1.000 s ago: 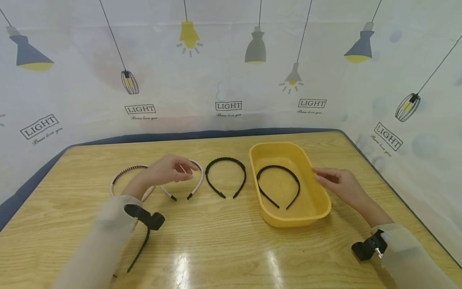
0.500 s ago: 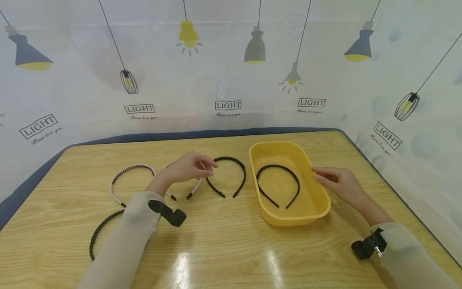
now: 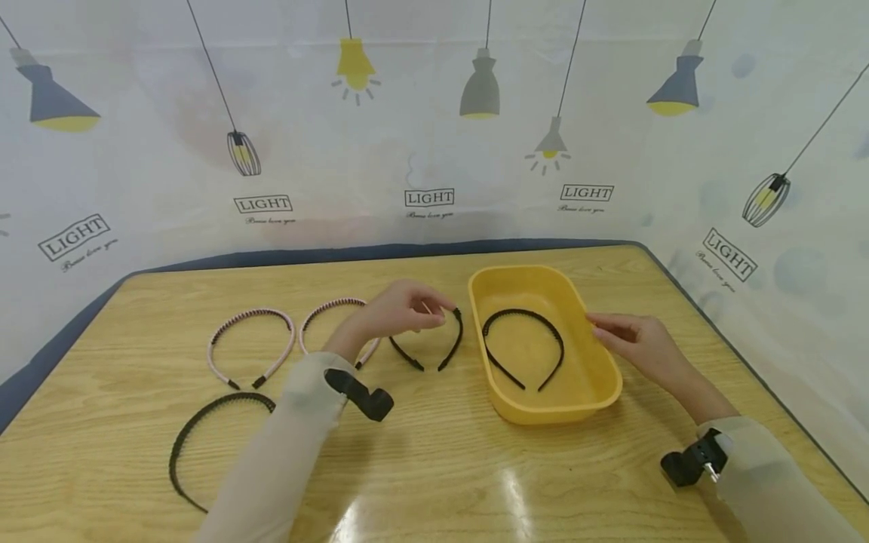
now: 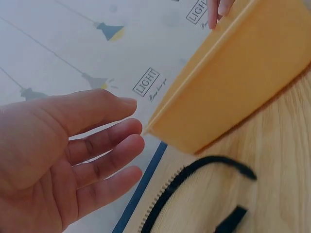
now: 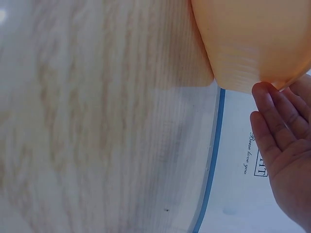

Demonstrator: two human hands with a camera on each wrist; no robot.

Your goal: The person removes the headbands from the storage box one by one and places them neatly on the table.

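My left hand (image 3: 403, 308) hovers over a black headband (image 3: 452, 354), hiding part of its arch. Its fingers are loosely bent, with nothing between them in the left wrist view. That headband (image 4: 180, 182) lies on the table below the hand. On the right, my right hand (image 3: 641, 347) pinches the rim of a yellow plastic basket (image 3: 606, 377). Inside the basket lies a thin black headband (image 3: 523, 311). From the right wrist view, the fingers (image 5: 272, 111) meet the basket's outer side near the rim.
Two pink headbands, one at the left (image 3: 255, 311) and one beside it (image 3: 334, 303), lie on the wooden table (image 3: 421, 452). Another black headband (image 3: 178, 445) is at the front left, partly under the left sleeve. A lamp-printed curtain (image 3: 380, 151) borders the table's back.
My left hand has moved right, from above the second pink headband to above the black one, and the sleeve now uncovers the leftmost pink headband. The right hand stays at the basket rim.
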